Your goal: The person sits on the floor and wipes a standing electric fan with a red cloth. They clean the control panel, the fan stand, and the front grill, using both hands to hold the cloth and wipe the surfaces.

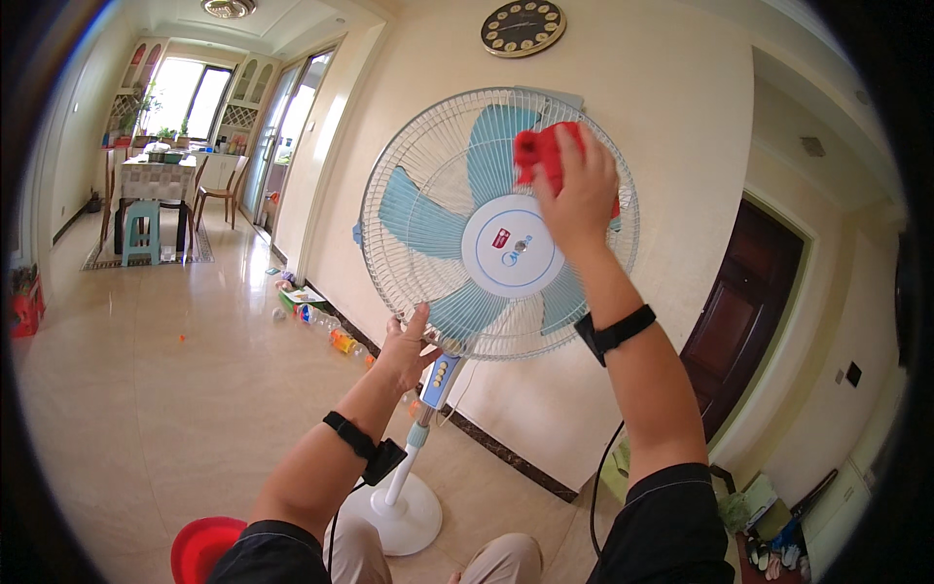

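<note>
A pedestal fan with a white wire grille (430, 139) and light-blue blades (419, 215) stands before me, its head turned toward me. My right hand (584, 193) presses a red cloth (536, 157) against the upper right of the grille; the hand is slightly blurred. With the fingers of my left hand (408, 347) I grip the grille's lower left rim, just above the blue control panel (438, 383). A white hub cover (511, 248) with a small red sticker sits at the grille's centre. The round white base (398, 518) rests on the floor near my knees.
A red basin (208, 551) is on the floor at my lower left. Plastic bottles (336, 332) line the wall's skirting. A dining table (157, 179) and a blue stool (142, 233) stand far left. At right are a dark door (751, 292) and shoes (773, 562).
</note>
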`<state>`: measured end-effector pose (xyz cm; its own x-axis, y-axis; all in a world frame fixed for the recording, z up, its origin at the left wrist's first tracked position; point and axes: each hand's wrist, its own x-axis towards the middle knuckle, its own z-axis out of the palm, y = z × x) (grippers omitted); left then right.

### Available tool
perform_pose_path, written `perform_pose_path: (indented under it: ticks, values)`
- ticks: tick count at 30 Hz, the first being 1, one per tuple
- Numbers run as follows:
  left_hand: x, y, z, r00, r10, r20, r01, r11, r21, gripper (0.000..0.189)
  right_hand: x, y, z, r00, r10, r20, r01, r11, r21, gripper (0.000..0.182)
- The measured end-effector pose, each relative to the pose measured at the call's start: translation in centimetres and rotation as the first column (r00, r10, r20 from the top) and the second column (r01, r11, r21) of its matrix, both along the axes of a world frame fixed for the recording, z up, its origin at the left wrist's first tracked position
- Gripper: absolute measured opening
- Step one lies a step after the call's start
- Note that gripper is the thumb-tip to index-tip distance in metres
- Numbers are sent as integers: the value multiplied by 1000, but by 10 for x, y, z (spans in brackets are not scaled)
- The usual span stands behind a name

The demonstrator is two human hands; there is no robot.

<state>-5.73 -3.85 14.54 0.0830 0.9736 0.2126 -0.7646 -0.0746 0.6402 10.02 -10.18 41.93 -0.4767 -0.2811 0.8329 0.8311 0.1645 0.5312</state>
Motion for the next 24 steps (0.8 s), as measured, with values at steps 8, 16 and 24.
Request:
perform_pose_path:
  ticks: [8,16,24]
  values:
    - [-9,2,-4,999,11,31,-11,1000,-9,84,-29,-2,-108,681,-65,729,144,988,-47,43]
    - [-4,-1,-3,999,35,-20,-36,999,-11,82,-21,-6,40,997,-46,58,43,997,61,48]
    - [0,1,-7,999,-13,41,14,1000,-17,77,-75,20,-30,776,111,621,-36,990,-133,40]
